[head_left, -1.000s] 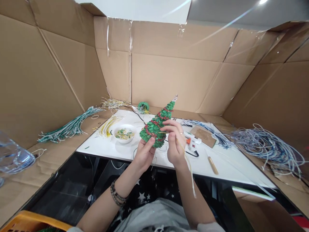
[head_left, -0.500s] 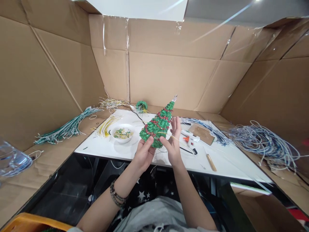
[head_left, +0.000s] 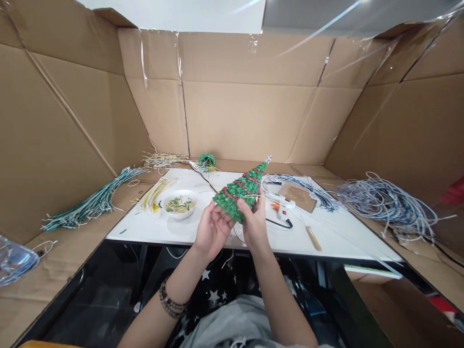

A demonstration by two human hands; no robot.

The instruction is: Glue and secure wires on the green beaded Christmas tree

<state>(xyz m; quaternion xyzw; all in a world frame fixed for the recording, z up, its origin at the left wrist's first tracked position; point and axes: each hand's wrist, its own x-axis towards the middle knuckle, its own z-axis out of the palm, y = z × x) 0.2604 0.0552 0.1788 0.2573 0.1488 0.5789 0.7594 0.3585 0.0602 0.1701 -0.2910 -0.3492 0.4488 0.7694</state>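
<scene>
A small green beaded Christmas tree [head_left: 239, 193] with red garland and a clear silvery tip leans to the right above the table. My right hand [head_left: 254, 223] grips its lower right side, thumb in front and fingers behind. Palm up, my left hand [head_left: 212, 232] is at the tree's bottom edge; its fingers are loosely curled and touch or nearly touch the base, with the thumb off the front. A thin yellowish wire [head_left: 266, 197] sticks out from the tree near my right thumb.
A white bowl [head_left: 179, 212] of short wire pieces stands left. A glue gun [head_left: 284, 212] and a wooden-handled awl [head_left: 313, 238] lie right. Green-white strands [head_left: 96, 200] and blue-white strands [head_left: 387, 205] lie at the sides. A green ring [head_left: 207, 161] sits behind. Cardboard walls [head_left: 246, 111] surround the table.
The tree has tilted further to the right. My left thumb has come off its front and that palm has turned up. My right hand has closed around the tree's side.
</scene>
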